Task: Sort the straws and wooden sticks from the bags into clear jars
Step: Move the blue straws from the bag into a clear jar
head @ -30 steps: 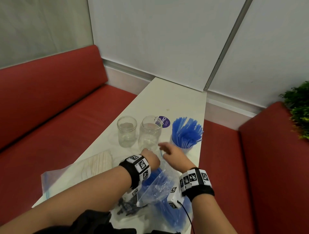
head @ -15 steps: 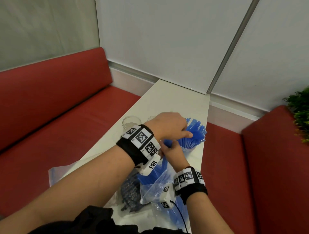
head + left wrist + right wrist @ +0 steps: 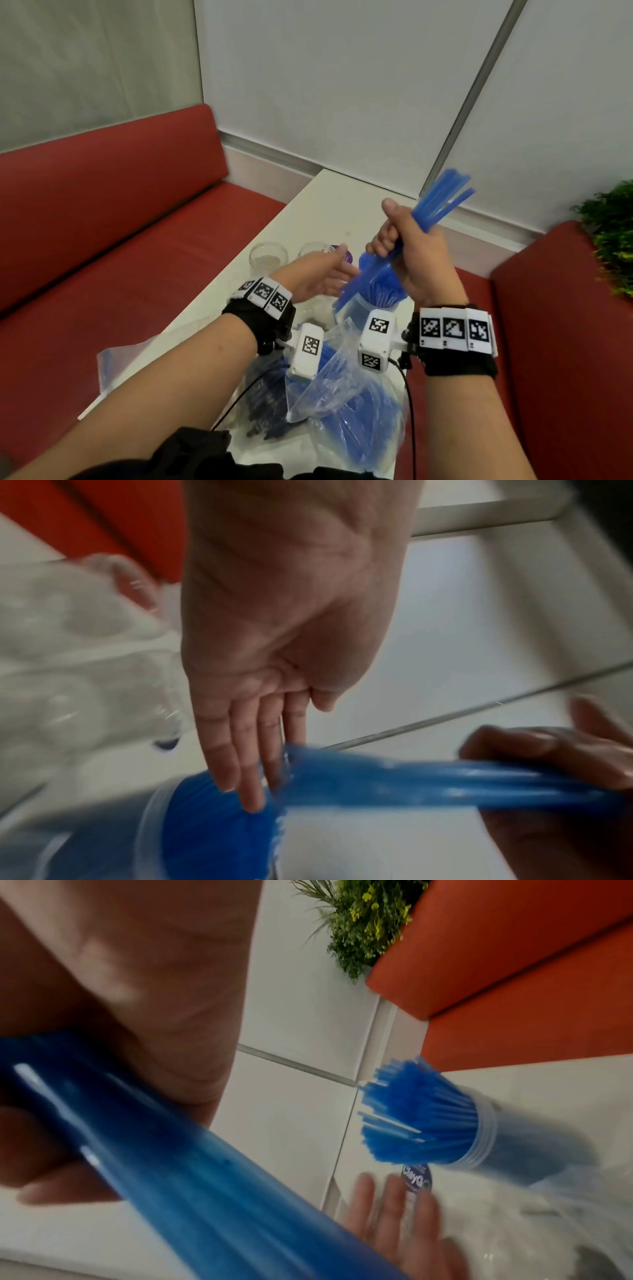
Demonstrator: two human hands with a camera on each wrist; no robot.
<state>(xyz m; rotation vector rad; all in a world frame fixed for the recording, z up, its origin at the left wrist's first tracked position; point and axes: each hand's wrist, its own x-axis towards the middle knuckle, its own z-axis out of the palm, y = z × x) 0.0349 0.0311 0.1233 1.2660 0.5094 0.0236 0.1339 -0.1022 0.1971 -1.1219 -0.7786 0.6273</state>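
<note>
My right hand (image 3: 394, 233) grips a bundle of blue straws (image 3: 442, 202) and holds it slanted above the table. The bundle's lower end hangs over a clear jar (image 3: 363, 305) packed with blue straws (image 3: 421, 1118). My left hand (image 3: 339, 267) is open, with straight fingers (image 3: 250, 791) touching the lower end of the bundle (image 3: 428, 783) at the jar's mouth. Two clear jars (image 3: 269, 257) (image 3: 313, 248) stand behind the left hand and look empty. An open bag of blue straws (image 3: 349, 387) lies under my wrists.
A bag of dark straws (image 3: 267, 404) lies left of the blue bag, and another clear bag (image 3: 109, 359) sits at the table's near left edge. A purple label (image 3: 416, 1177) lies behind the jars. Red benches (image 3: 102, 222) flank the narrow white table (image 3: 329, 205); a plant (image 3: 613, 240) stands right.
My right hand has risen with a bundle of blue straws in its grip. My left hand has come down from above the straw jar and opened against the bundle's lower end.
</note>
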